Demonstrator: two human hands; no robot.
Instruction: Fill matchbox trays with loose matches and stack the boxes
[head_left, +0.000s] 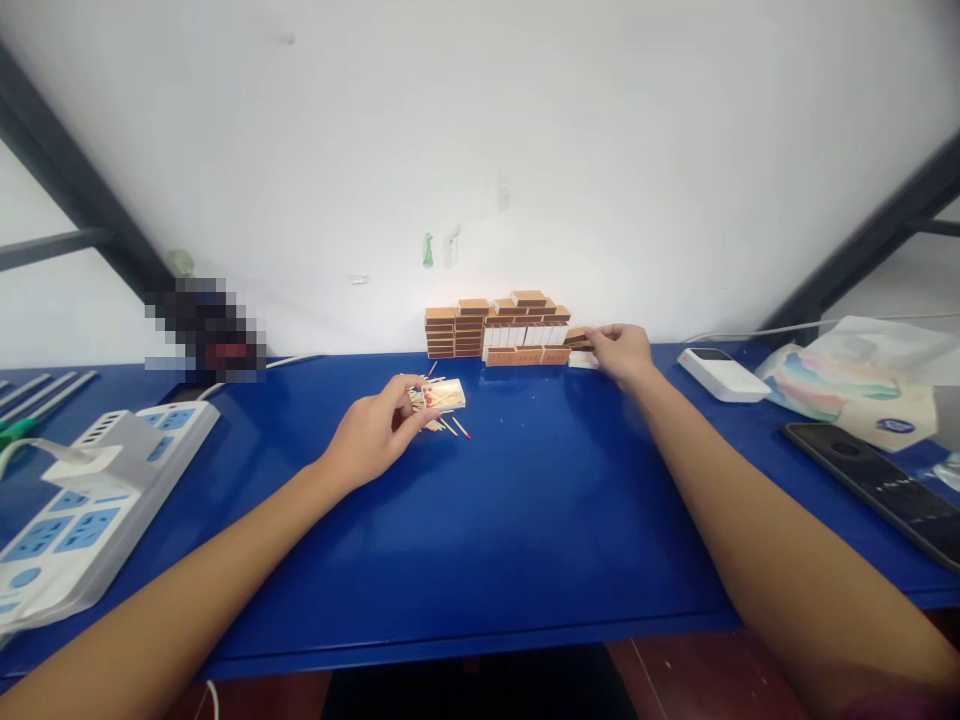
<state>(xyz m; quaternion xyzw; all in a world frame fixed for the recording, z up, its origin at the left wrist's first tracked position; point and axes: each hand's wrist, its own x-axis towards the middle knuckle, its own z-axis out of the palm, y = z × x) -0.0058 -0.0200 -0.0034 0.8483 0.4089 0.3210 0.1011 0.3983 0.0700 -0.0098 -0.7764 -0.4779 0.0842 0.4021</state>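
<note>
My left hand (373,432) rests on the blue table (525,510) and pinches the edge of an open matchbox tray (442,396) filled with matches. A few loose matches (456,427) lie beside it. At the back, against the white wall, stands a stack of brown matchboxes (495,328). My right hand (622,352) reaches to the right end of that stack and grips a matchbox (579,338) there between its fingertips.
A white and blue power strip (82,490) lies at the left. On the right are a small white device (722,373), a black phone (877,482) and a crumpled plastic bag (847,385). Dark metal struts run along both sides.
</note>
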